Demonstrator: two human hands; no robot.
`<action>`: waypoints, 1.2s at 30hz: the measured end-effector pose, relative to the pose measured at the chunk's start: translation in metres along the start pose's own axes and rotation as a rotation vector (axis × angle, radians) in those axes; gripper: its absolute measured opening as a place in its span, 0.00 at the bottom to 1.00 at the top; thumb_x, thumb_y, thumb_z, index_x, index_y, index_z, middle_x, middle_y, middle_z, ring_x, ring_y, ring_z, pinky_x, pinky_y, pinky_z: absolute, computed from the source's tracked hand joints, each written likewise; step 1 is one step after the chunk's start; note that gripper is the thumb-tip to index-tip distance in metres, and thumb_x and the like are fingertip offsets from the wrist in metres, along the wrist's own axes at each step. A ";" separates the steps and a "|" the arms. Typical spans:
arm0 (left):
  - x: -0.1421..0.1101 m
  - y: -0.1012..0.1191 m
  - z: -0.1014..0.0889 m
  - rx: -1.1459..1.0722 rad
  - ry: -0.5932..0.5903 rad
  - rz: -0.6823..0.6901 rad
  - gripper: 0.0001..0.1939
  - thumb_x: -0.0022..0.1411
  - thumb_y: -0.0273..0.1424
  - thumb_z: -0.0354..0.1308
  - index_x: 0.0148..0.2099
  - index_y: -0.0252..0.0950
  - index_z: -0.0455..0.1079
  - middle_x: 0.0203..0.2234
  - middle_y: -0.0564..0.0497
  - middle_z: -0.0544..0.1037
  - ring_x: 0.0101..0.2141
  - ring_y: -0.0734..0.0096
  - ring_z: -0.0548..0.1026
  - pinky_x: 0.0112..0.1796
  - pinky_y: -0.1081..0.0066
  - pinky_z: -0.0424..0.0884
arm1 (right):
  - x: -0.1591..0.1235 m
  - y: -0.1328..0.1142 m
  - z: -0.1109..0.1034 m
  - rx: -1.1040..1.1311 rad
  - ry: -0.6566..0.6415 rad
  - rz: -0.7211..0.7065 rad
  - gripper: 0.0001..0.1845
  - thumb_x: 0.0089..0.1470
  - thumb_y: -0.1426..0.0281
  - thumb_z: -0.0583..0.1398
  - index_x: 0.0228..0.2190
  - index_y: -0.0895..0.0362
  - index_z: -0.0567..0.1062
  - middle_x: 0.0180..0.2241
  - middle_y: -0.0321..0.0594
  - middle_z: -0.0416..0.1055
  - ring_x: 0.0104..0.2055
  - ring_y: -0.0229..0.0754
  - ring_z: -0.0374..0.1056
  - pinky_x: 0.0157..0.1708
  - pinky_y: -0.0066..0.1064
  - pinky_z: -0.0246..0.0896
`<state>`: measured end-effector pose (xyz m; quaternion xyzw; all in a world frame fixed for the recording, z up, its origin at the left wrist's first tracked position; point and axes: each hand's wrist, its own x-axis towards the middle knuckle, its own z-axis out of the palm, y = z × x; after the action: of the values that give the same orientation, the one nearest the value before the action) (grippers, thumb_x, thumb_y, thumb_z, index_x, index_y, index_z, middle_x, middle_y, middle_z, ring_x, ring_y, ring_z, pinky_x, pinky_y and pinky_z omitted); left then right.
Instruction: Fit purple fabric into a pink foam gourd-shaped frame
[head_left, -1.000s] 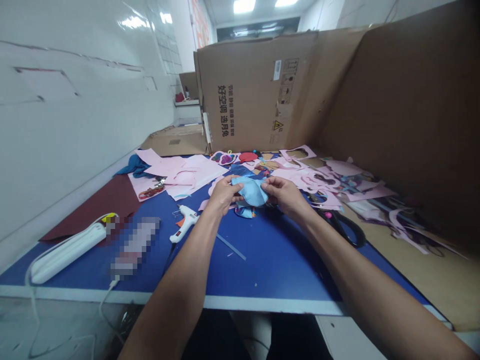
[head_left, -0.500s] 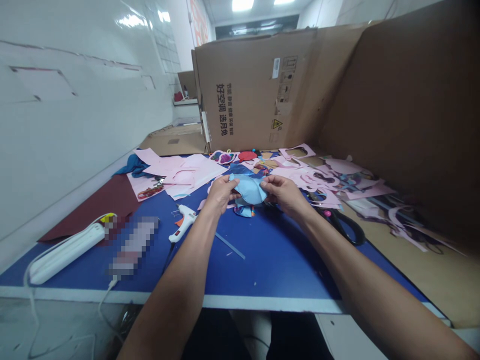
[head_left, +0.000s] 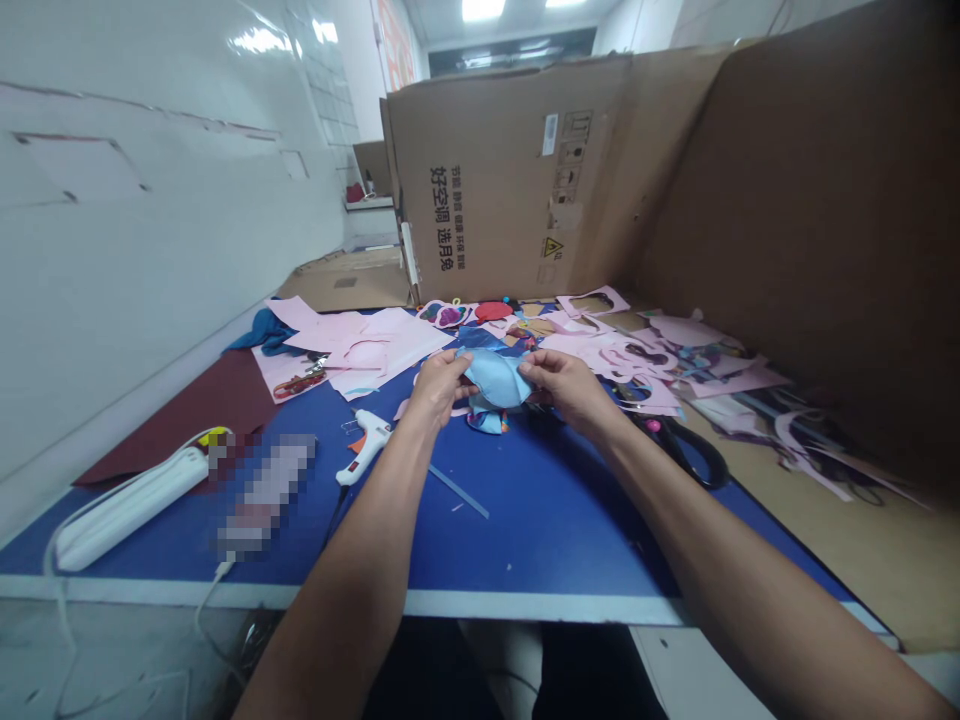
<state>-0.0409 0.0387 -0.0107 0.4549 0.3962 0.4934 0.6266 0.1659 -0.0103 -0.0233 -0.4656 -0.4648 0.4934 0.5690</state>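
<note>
Head view: counter [head_left: 555, 545] spans below. Left hand [head_left: 433, 388] and right hand [head_left: 570, 388] face each other over it. Cloth [head_left: 498, 380] is between them, long axis roughly side to side, hand to hand. Neither hand is nearer; both touch it. Fingers closed both sides, pinching opposite edges. Scrap [head_left: 487, 423] shows just on the near side; can't tell if attached.

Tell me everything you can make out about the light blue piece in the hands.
The light blue piece looks like thin, soft fabric with a faint sheen and a rounded lower edge. It is slightly creased, stretched between the left hand and right hand, which pinch its opposite sides. It appears raised over the blue table; its underside is hidden.
</note>
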 end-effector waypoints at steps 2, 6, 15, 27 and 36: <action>-0.001 0.001 0.000 0.006 -0.005 -0.007 0.06 0.60 0.30 0.70 0.34 0.35 0.76 0.26 0.50 0.79 0.24 0.72 0.76 0.27 0.73 0.76 | 0.001 0.001 0.000 0.001 0.004 0.000 0.29 0.34 0.52 0.81 0.31 0.54 0.79 0.30 0.34 0.75 0.29 0.38 0.69 0.29 0.31 0.67; 0.000 0.000 0.000 -0.002 0.004 0.009 0.05 0.54 0.24 0.67 0.34 0.36 0.77 0.26 0.52 0.79 0.25 0.72 0.76 0.29 0.72 0.76 | -0.001 -0.001 0.001 0.005 0.011 -0.001 0.29 0.34 0.51 0.81 0.31 0.54 0.79 0.30 0.34 0.75 0.30 0.39 0.69 0.31 0.32 0.69; 0.001 0.007 -0.003 -0.277 -0.074 -0.009 0.08 0.47 0.21 0.62 0.28 0.38 0.68 0.41 0.44 0.88 0.41 0.62 0.85 0.43 0.66 0.82 | -0.009 -0.014 0.001 -0.040 -0.246 -0.128 0.30 0.50 0.40 0.74 0.37 0.53 0.86 0.35 0.42 0.82 0.34 0.43 0.71 0.35 0.33 0.68; -0.014 0.008 0.002 -0.283 -0.059 0.029 0.06 0.58 0.30 0.63 0.32 0.40 0.68 0.48 0.43 0.86 0.57 0.43 0.82 0.47 0.48 0.83 | -0.020 -0.003 0.032 0.048 -0.265 0.061 0.36 0.42 0.53 0.82 0.50 0.51 0.82 0.38 0.39 0.83 0.38 0.44 0.76 0.37 0.32 0.70; -0.013 0.010 0.015 -0.347 -0.113 0.018 0.13 0.68 0.36 0.66 0.53 0.42 0.77 0.55 0.41 0.85 0.57 0.50 0.83 0.51 0.53 0.82 | -0.019 0.000 0.033 -0.059 -0.247 0.052 0.26 0.36 0.51 0.81 0.28 0.54 0.81 0.25 0.35 0.77 0.26 0.38 0.66 0.28 0.32 0.63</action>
<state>-0.0320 0.0238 0.0033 0.3708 0.2651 0.5336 0.7124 0.1315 -0.0269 -0.0197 -0.4298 -0.5334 0.5478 0.4804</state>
